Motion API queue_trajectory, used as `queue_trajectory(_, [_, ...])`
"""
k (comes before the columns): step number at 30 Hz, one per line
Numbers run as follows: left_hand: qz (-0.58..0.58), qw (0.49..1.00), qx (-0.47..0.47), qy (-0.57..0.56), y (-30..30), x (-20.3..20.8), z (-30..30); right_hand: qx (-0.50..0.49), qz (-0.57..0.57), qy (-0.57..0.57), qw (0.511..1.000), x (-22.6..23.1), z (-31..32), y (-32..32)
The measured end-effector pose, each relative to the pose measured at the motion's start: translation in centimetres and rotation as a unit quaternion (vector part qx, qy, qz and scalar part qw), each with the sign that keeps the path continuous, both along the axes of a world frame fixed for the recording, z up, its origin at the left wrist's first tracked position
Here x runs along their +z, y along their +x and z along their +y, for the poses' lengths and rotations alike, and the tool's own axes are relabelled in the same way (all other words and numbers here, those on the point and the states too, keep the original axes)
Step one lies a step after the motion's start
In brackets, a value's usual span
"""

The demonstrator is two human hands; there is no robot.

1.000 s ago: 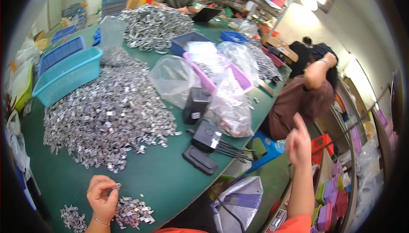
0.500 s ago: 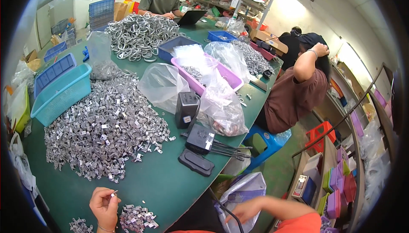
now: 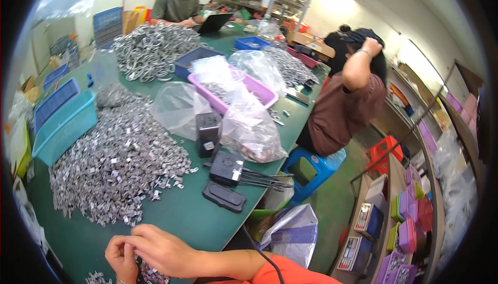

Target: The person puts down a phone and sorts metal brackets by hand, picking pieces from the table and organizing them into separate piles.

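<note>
My left hand is closed in a pinch at the near edge of the table. Half a second ago a small metal clip showed between its fingertips; now the fingers hide it. My right hand reaches across from the right, its fingers closed against the left fingertips. Whatever the right fingers hold is hidden. Under the hands, a small heap of metal clips is partly covered. A smaller group of clips lies to its left. Beyond the hands spreads a large pile of similar clips.
On the green table stand a black device, a turquoise basket, a pink basket, plastic bags and a heap of metal rings. A person sits at the right; another sits at the far end.
My right hand has moved left from above the white bag beside the table to meet my left hand. The whole view has shifted slightly.
</note>
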State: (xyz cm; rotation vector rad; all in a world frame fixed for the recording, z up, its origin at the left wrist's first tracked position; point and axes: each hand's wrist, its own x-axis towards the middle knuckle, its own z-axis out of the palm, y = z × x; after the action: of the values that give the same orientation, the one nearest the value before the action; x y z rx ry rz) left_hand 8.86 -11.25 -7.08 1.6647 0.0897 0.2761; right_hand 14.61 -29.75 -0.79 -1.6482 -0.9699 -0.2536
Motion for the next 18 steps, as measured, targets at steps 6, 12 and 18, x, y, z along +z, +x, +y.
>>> queue_trajectory(6, [-0.044,0.994,0.063,0.082,0.7,0.6,-0.9,0.028,0.022,-0.016,0.999,-2.0,3.4,3.1])
queue_trajectory(12, [-0.072,0.990,0.084,0.092,1.2,0.5,-1.0,0.065,0.094,-0.005,0.993,-3.6,3.3,3.8])
queue_trajectory(18, [-0.102,0.985,0.135,0.008,0.9,0.2,-0.2,0.074,0.096,0.000,0.993,-3.2,3.6,4.0])
